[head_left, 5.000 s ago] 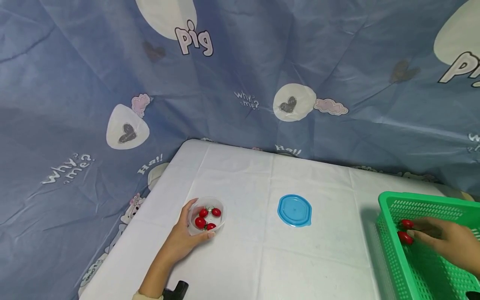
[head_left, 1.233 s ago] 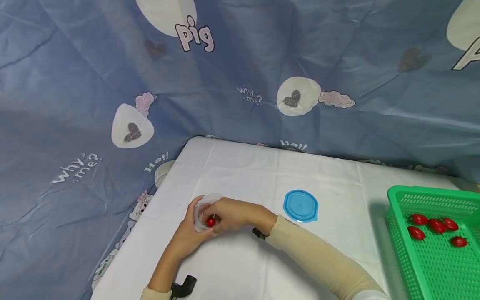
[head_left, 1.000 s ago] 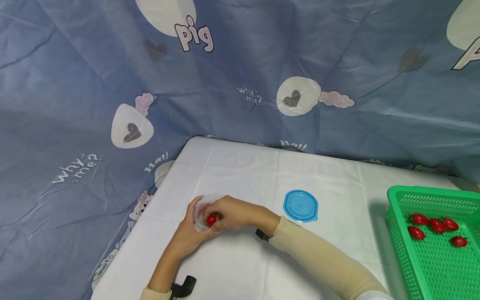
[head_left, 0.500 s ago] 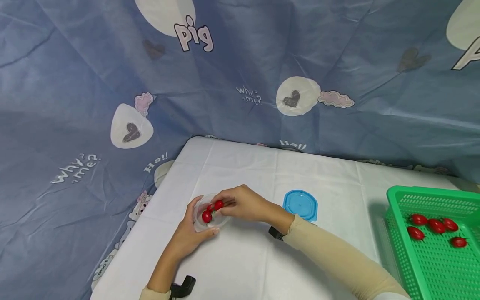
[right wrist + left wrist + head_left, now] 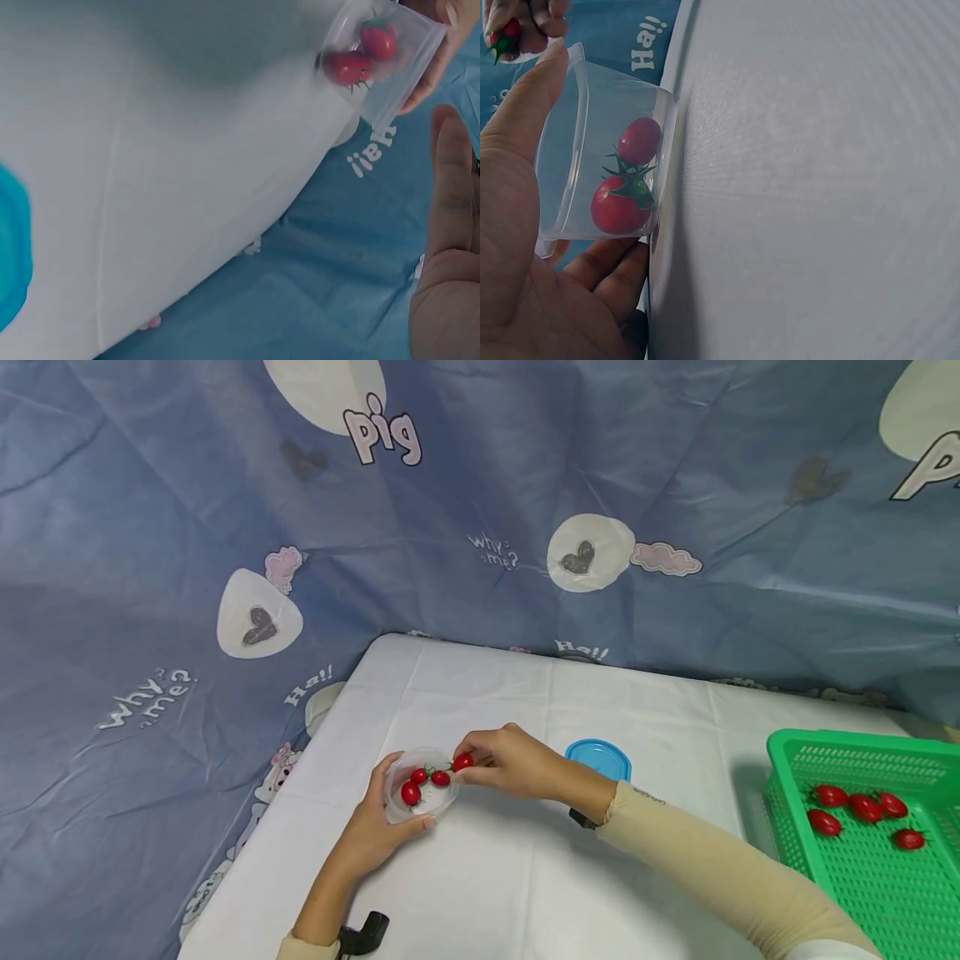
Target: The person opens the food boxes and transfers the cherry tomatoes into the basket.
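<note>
My left hand (image 5: 375,828) grips a clear plastic container (image 5: 431,811) from its left side, thumb along the near wall. Inside lie three cherry tomatoes, red with green stems; one tomato (image 5: 410,793) is nearest the left wall. Two tomatoes (image 5: 622,204) show through the side in the left wrist view. My right hand (image 5: 517,762) pinches another cherry tomato (image 5: 462,762) between thumb and fingers at the container's right rim. That held tomato (image 5: 508,31) appears at the top left of the left wrist view, stem outward.
A blue lid (image 5: 597,757) lies on the white-covered table (image 5: 480,885), partly hidden behind the right forearm. On the right stands a green basket (image 5: 787,793) holding several cherry tomatoes (image 5: 866,808). A patterned blue cloth (image 5: 465,493) hangs behind the table.
Five seconds ago my right hand was in the basket; then it reached into the container. Since then it has drawn back rightward, pinching a tomato. My left hand keeps its grip.
</note>
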